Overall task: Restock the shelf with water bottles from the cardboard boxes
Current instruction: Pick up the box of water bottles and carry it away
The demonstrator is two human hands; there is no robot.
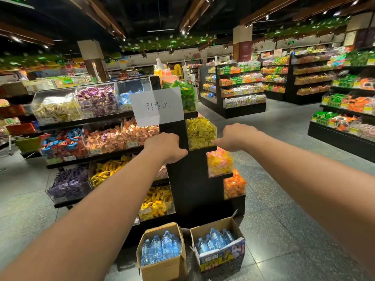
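Hovering left hand (164, 147), right hand (235, 136) apart, fingers curled, empty; water bottles (160, 248) in cardboard boxes (162, 269) well below.

Both arms are stretched straight out. The left hand (164, 147) floats in front of the black end panel (190, 183) of the candy shelf, fingers curled under and gripping nothing. The right hand (237, 136) is the same, knuckles up, level with the bin of yellow sweets (199, 132). Whether either touches the shelf, I can't tell. Above them is a white paper sign (157, 106) with handwritten characters. On the floor (284, 230) at the foot of the panel, two open cardboard boxes stand side by side: a plain box (162, 268) and a printed box (223, 258), both packed with upright water bottles (160, 248).
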